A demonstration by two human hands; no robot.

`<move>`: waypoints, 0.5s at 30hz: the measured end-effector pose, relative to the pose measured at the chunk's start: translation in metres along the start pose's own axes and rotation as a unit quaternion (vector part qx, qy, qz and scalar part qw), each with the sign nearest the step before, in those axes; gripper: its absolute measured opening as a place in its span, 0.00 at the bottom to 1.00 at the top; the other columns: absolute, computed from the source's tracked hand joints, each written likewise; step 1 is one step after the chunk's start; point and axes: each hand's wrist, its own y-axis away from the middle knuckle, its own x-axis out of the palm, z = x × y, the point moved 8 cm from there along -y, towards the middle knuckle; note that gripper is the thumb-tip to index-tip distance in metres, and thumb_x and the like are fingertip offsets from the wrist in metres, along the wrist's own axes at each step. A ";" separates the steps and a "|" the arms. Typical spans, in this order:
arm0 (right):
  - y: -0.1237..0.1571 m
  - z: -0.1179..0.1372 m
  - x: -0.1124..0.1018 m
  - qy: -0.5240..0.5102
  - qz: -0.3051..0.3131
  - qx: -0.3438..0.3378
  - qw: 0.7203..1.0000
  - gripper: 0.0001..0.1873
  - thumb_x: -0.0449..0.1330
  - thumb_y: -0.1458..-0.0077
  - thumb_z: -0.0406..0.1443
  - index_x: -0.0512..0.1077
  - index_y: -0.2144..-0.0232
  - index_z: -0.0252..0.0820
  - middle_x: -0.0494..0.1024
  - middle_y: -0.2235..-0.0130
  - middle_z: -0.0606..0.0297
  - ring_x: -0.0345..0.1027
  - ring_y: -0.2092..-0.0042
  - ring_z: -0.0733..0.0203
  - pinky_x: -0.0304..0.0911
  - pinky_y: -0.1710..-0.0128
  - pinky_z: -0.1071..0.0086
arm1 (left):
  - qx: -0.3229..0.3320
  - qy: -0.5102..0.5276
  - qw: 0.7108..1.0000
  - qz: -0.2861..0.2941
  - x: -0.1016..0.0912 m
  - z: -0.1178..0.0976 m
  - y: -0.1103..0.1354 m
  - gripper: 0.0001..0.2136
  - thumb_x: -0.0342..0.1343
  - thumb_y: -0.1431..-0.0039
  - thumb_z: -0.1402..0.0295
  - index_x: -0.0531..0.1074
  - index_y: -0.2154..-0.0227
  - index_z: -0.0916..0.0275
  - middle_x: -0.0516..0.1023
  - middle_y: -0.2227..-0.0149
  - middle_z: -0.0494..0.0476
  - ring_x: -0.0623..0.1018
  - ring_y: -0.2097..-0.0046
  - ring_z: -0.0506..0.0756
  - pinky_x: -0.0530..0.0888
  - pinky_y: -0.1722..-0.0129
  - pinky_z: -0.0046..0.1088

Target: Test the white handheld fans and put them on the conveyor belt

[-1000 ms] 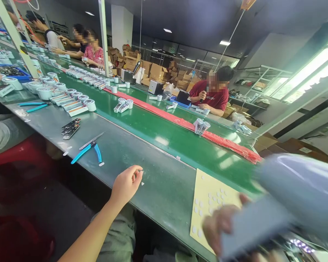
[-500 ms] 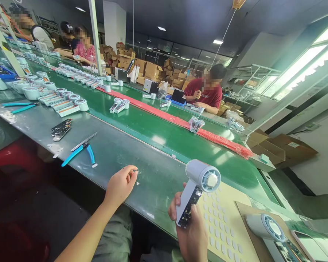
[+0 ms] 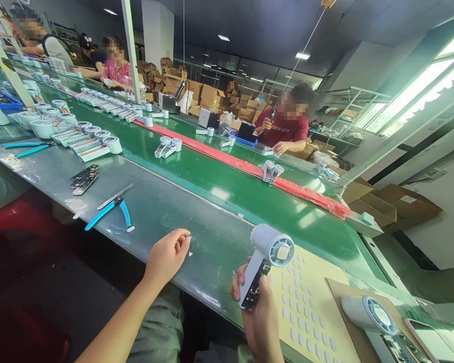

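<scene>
Two fingers (image 3: 183, 242) of the left hand (image 3: 166, 258) pinch something too small to make out above the worktop (image 3: 166, 212). Right hand (image 3: 263, 322) fingers wrap the handheld fan (image 3: 267, 259) handle, hiding its lower end, beside the sticker sheet (image 3: 310, 312).

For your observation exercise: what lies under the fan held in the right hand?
Under the fan in the right hand lies a yellow sheet of white stickers; its near edge is hidden by the hand.
</scene>
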 end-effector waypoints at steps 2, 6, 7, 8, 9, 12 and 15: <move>0.000 -0.003 -0.001 0.012 -0.007 0.000 1.000 0.14 0.47 0.38 0.47 0.60 0.56 0.45 0.62 0.71 0.67 0.54 0.75 0.65 0.48 0.74 0.71 | 0.001 -0.001 1.000 0.000 0.000 0.000 0.000 0.11 0.45 0.41 0.59 0.69 0.63 0.56 0.73 0.72 0.48 0.71 0.74 0.50 0.66 0.72 0.25; 0.001 -0.008 -0.001 0.024 -0.011 0.000 1.000 0.16 0.48 0.39 0.48 0.61 0.57 0.45 0.63 0.71 0.66 0.54 0.76 0.65 0.48 0.75 0.72 | 0.003 -0.002 1.000 0.000 0.000 0.000 0.000 0.11 0.45 0.41 0.60 0.69 0.63 0.57 0.74 0.71 0.48 0.71 0.73 0.50 0.66 0.72 0.25; 0.001 -0.008 -0.001 0.022 -0.012 -0.001 1.000 0.16 0.48 0.39 0.48 0.61 0.57 0.45 0.63 0.71 0.66 0.54 0.76 0.65 0.48 0.75 0.72 | 0.004 -0.003 1.000 0.000 0.000 0.000 0.000 0.11 0.45 0.41 0.60 0.69 0.63 0.57 0.74 0.71 0.48 0.71 0.73 0.50 0.66 0.72 0.25; 0.001 -0.009 -0.002 0.018 -0.014 0.001 1.000 0.16 0.49 0.39 0.48 0.61 0.57 0.45 0.63 0.71 0.66 0.54 0.76 0.65 0.48 0.75 0.72 | 0.005 -0.003 1.000 0.000 0.000 -0.001 0.000 0.11 0.44 0.40 0.60 0.69 0.63 0.57 0.74 0.71 0.48 0.71 0.73 0.50 0.66 0.72 0.24; 0.001 -0.010 -0.002 0.014 -0.018 0.003 1.000 0.16 0.49 0.39 0.48 0.61 0.56 0.45 0.63 0.71 0.67 0.54 0.76 0.66 0.48 0.75 0.72 | 0.005 -0.004 1.000 0.001 -0.001 -0.001 0.000 0.12 0.44 0.40 0.60 0.70 0.63 0.57 0.74 0.71 0.48 0.71 0.73 0.50 0.66 0.72 0.24; -0.001 -0.012 -0.005 -0.003 -0.026 0.017 1.000 0.15 0.50 0.39 0.48 0.60 0.56 0.46 0.63 0.71 0.67 0.53 0.76 0.66 0.49 0.75 0.72 | 0.007 -0.006 1.000 0.002 -0.002 -0.004 0.001 0.12 0.44 0.40 0.60 0.70 0.63 0.57 0.73 0.73 0.48 0.71 0.74 0.49 0.66 0.73 0.24; -0.004 -0.012 -0.007 -0.004 -0.019 0.014 1.000 0.14 0.50 0.39 0.46 0.60 0.57 0.45 0.63 0.71 0.68 0.53 0.75 0.66 0.49 0.75 0.72 | 0.007 -0.007 1.000 -0.003 -0.003 -0.004 0.001 0.11 0.44 0.41 0.62 0.70 0.63 0.57 0.72 0.75 0.47 0.70 0.75 0.49 0.66 0.73 0.24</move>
